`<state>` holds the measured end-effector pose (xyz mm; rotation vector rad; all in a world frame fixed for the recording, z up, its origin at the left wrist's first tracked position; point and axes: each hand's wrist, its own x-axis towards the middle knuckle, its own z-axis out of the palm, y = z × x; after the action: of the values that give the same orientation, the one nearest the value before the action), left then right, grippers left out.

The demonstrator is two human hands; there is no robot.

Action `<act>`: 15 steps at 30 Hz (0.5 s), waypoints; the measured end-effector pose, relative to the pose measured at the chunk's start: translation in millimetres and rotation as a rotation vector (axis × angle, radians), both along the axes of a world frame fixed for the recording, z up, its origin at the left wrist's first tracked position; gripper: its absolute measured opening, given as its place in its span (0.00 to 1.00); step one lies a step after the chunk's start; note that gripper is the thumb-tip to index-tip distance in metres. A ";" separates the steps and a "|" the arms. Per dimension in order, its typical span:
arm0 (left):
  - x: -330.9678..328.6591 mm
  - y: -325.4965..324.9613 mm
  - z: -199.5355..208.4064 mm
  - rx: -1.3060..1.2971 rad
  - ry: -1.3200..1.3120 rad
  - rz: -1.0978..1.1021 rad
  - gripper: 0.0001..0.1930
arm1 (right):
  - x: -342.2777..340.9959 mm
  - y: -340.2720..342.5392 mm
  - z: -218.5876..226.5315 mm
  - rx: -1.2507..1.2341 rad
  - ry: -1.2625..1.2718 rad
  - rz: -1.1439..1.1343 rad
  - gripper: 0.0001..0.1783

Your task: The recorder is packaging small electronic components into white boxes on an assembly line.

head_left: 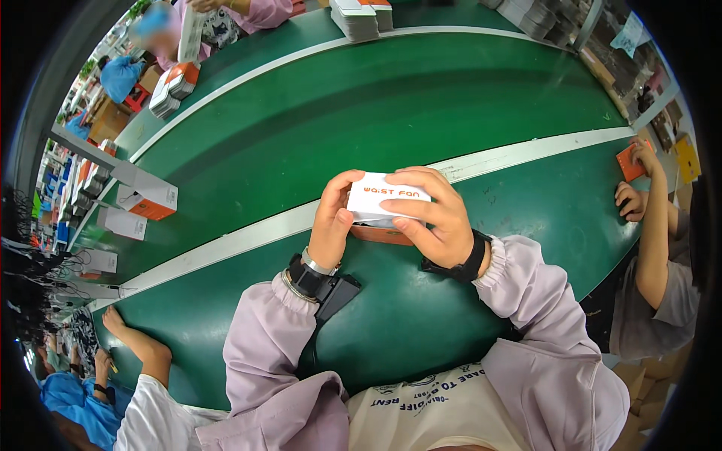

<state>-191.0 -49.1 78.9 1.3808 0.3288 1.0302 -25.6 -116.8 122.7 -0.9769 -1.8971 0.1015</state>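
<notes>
A small white and orange carton (367, 201) is between my two hands above the green worktop. Its white top panel faces up with orange lettering, and a narrow gap shows between that panel and the orange side below. My left hand (329, 225) grips the left end, with the thumb at the near left corner. My right hand (440, 218) wraps the right end, its fingers lying across the white panel. The inside of the carton is mostly hidden. Beside my left wrist is a dark, flat, rectangular object (340, 298); my sleeve and wristband partly cover it.
A green conveyor belt (316, 113) runs past the worktop behind a white rail (271, 225). Open white and orange cartons (154, 197) stand on the belt at left. Stacked flat cartons (353, 21) lie beyond it. Co-workers sit at both sides; one at right handles an orange carton (630, 161).
</notes>
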 end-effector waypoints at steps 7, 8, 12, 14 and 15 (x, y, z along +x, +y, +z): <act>-6.9 3.5 4.4 0.025 -0.135 -0.123 0.22 | -2.8 -5.9 19.8 -0.088 -0.165 0.080 0.15; -7.5 3.1 6.1 0.029 -0.139 -0.115 0.22 | -2.7 -6.4 22.8 -0.106 -0.196 0.086 0.15; -7.3 0.0 10.5 0.027 -0.084 -0.037 0.20 | -0.4 -5.1 18.6 -0.090 -0.126 0.095 0.15; -9.3 -1.2 10.1 0.066 -0.050 0.004 0.19 | -1.8 -5.0 14.0 -0.085 -0.102 0.071 0.15; -10.2 -1.6 9.6 0.083 -0.034 0.024 0.18 | -3.2 -4.9 12.0 -0.077 -0.076 0.044 0.15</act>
<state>-201.2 -50.8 88.5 1.4353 0.2802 1.0964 -28.8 -121.7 134.8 -1.0032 -1.9975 0.1672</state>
